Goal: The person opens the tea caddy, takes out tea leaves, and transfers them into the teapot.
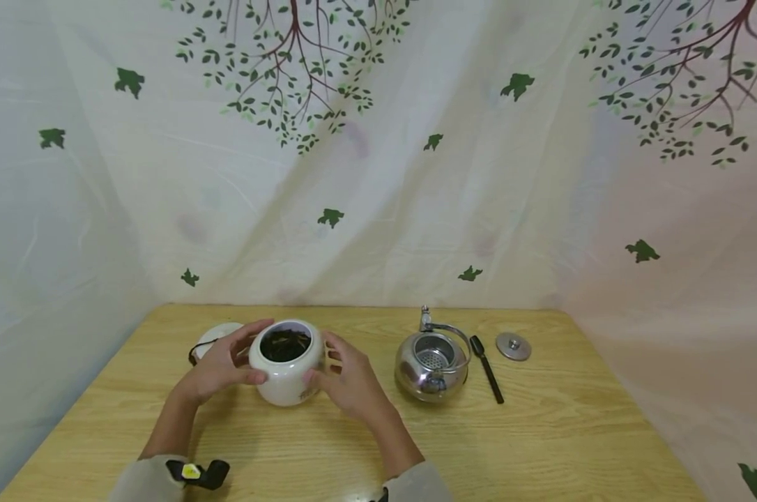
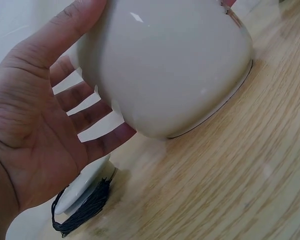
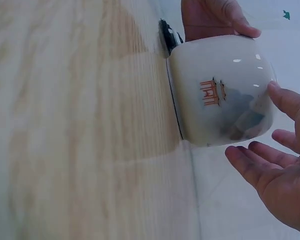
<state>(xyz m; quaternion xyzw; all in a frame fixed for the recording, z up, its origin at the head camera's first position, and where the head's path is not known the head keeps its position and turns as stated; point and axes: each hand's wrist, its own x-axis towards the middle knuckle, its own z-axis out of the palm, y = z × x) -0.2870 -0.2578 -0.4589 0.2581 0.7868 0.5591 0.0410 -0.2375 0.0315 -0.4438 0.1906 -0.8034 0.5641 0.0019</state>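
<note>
A round white ceramic tea jar [image 1: 282, 383], with no lid on it, stands upright on the wooden table and holds dark dry leaves [image 1: 285, 345]. My left hand [image 1: 224, 359] grips its left side, thumb in front and fingers spread round the back. My right hand [image 1: 353, 383] cups the opposite side, thumb against the wall; whether every fingertip touches is hard to tell. Orange and blue decoration marks the jar [image 3: 217, 102] in the right wrist view. Behind my left hand lies the white lid [image 2: 85, 187] with a dark tassel [image 2: 87, 210].
Right of the jar stands a steel teapot [image 1: 430, 380], uncovered, with a perforated strainer [image 1: 433, 357] in its mouth and its handle raised. Beside it lie a black scoop [image 1: 488, 369] and a round steel lid [image 1: 513, 346]. A patterned cloth [image 1: 378, 230] hangs behind the table [image 1: 560, 432].
</note>
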